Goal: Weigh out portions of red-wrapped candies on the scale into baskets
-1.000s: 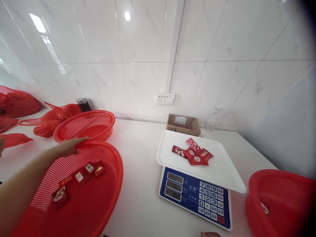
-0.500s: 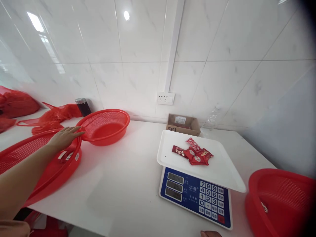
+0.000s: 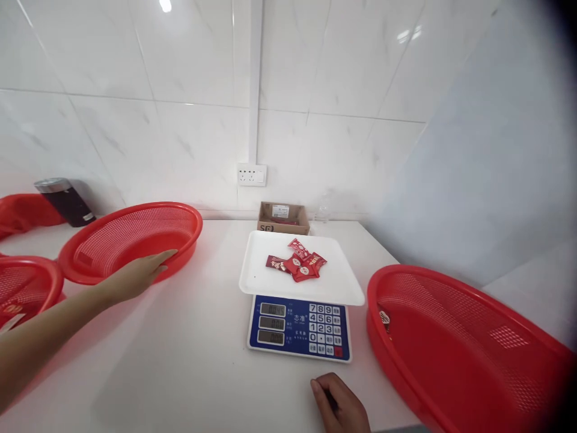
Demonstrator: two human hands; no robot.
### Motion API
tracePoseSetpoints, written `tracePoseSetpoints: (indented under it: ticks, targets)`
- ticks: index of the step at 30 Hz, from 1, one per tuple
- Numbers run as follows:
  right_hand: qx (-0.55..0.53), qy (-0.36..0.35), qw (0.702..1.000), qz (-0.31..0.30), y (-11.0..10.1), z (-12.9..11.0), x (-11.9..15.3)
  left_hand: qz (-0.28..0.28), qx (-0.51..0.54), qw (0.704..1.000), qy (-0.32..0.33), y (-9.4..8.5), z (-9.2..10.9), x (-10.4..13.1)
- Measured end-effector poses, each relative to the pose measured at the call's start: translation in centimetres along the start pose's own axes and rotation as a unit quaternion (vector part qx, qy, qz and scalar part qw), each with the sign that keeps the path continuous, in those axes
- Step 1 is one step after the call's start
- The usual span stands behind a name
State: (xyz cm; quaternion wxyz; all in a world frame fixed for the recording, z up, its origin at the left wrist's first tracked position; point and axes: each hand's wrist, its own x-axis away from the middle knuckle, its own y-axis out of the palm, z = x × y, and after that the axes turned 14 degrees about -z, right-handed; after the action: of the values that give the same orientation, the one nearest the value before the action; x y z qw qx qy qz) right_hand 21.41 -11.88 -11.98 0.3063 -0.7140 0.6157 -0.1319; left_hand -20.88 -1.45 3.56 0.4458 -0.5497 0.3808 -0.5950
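While packets (image 3: 303, 263) sit on the scale (image 3: 293, 328), the straight-fingered left hand (image 3: 139, 275) reaches over the basket (image 3: 130, 231) left of it, seemingly needing rim purchase, the right hand (image 3: 341, 404) curled in front of it

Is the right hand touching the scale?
Apart: the head view shows white table between the right hand and the scale.

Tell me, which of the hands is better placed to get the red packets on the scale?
Probably the right hand: it is just in front of the scale, nearer the red packets. The left hand is farther off, by a red basket.
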Motion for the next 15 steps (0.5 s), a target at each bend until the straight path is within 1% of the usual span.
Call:
tracePoseSetpoints:
  ticks: [3, 5, 6, 8, 10, 11, 13, 15]
  targets:
    - [0.011, -0.013, 1.0, 0.011, 0.1, 0.2, 0.0, -0.036, 0.003, 0.999, 0.005, -0.4, 2.1, 0.1]
    - [0.017, -0.022, 1.0, 0.013, 0.2, 0.3, 0.0, -0.045, 0.004, 0.999, 0.014, -0.5, 3.7, 0.0]
    - [0.019, -0.026, 0.999, 0.011, 0.3, 0.4, 0.0, -0.038, 0.0, 0.999, 0.03, -0.5, 4.7, -0.2]
    - [0.024, -0.03, 0.999, 0.007, 0.4, 0.5, -0.1, -0.005, -0.008, 0.996, 0.09, -0.4, 7.1, -0.7]
    - [0.03, -0.036, 0.999, 0.007, 0.5, 0.7, -0.2, 0.026, -0.008, 0.986, 0.165, -0.1, 10.3, -1.6]
    - [0.033, -0.041, 0.999, 0.01, 0.5, 0.8, -0.2, 0.03, -0.002, 0.979, 0.202, 0.1, 12.2, -2.2]
    - [0.041, -0.051, 0.998, 0.019, 0.7, 0.9, -0.2, 0.015, 0.0, 0.962, 0.271, 0.4, 16.1, -3.5]
    - [0.053, -0.06, 0.996, 0.031, 0.8, 1.1, -0.2, -0.013, -0.006, 0.949, 0.315, 0.9, 19.9, -4.9]
